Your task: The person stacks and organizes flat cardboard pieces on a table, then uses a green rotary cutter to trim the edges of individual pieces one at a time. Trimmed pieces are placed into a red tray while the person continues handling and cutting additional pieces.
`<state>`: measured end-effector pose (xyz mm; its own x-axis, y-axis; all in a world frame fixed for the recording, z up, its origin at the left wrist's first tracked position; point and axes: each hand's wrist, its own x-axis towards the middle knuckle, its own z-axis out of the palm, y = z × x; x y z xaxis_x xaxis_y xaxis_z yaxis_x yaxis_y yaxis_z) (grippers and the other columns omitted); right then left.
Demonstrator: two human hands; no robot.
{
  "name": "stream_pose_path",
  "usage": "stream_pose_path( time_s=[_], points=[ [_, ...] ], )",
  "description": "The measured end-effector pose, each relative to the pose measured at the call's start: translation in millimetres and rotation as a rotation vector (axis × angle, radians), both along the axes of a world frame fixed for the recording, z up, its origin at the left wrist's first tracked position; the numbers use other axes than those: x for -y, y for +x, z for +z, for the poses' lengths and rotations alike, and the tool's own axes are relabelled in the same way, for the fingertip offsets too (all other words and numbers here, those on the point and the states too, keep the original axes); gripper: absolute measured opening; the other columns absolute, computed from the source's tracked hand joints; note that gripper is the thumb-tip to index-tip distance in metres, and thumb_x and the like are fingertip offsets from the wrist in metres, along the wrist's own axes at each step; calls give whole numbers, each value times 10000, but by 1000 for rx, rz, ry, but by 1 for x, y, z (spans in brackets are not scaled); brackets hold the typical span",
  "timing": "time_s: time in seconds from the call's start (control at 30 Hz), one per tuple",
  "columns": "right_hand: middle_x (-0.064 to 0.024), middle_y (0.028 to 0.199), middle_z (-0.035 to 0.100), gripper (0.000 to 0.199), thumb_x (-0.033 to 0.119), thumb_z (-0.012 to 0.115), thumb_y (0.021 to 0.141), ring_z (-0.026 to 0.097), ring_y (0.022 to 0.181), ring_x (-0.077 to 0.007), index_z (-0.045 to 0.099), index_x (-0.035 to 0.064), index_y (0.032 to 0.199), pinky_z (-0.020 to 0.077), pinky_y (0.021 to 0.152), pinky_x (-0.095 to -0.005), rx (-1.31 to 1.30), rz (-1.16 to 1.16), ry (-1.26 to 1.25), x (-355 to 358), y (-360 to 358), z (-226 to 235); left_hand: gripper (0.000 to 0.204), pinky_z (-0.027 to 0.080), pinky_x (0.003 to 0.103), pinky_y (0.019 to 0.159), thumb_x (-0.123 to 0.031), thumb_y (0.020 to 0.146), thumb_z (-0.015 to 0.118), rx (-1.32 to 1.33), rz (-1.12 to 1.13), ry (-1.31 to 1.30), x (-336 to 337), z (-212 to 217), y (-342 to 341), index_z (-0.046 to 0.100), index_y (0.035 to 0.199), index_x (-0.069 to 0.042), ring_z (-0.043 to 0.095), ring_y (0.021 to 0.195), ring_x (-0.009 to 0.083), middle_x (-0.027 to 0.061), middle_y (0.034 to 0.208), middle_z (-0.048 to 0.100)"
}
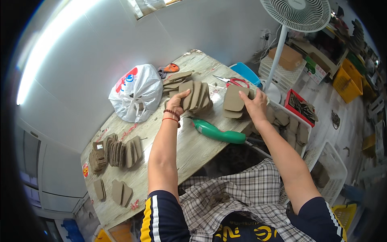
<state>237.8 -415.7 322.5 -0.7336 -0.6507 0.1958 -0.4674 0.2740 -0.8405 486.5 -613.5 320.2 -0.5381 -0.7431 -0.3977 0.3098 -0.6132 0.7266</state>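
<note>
My left hand presses on a fanned stack of tan cardboard-like cut pieces standing on the wooden table. My right hand grips a small stack of the same tan pieces at the table's right edge. A green-handled electric cutting tool lies on the table between my two arms. I wear bead bracelets on my left wrist.
A knotted white plastic bag sits far left on the table. More tan piece stacks lie at the near left. Red scissors, a standing fan, and white baskets with pieces stand to the right.
</note>
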Motion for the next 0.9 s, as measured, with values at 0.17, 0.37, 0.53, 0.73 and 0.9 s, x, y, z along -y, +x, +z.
stream_pose_path(
  time_s=[0.17,0.37,0.53,0.73,0.9],
  points=[
    [-262,1398,397,968,532,784,712,391,1311,-328,400,-106,1330,327,1083,-409,59,478,-172,13,63,52,533,482,385,987,-146,841,683,-304,-63,-382,-33,25,45,466,1312,-22,605,1114,253,109,1242,598],
    [-189,1249,566,1016,514,849,633,554,1165,-277,402,-67,1337,428,996,-352,568,877,-146,-5,172,62,491,454,372,1007,-260,955,573,-414,360,-305,-139,10,89,409,1346,-14,566,1151,234,109,1277,560],
    [-245,1243,564,886,534,733,742,576,1129,-361,421,-15,1364,459,951,-404,162,864,77,-31,222,24,497,405,343,993,-382,1019,418,43,587,-308,-223,-15,110,452,1329,5,516,1153,231,124,1306,521],
    [-237,1256,560,884,606,658,772,556,1157,-369,417,18,1386,446,958,-432,-188,808,186,-59,236,13,543,387,358,1020,-407,1009,442,526,507,-374,-234,-45,158,456,1324,35,483,1209,231,144,1328,503],
    [-276,1303,524,1083,746,613,710,501,1248,-362,365,-44,1406,406,1019,-418,104,803,379,-29,227,20,613,415,349,999,-437,945,569,302,424,-352,-239,-9,153,447,1344,11,504,1191,209,132,1304,528]
  ],
)
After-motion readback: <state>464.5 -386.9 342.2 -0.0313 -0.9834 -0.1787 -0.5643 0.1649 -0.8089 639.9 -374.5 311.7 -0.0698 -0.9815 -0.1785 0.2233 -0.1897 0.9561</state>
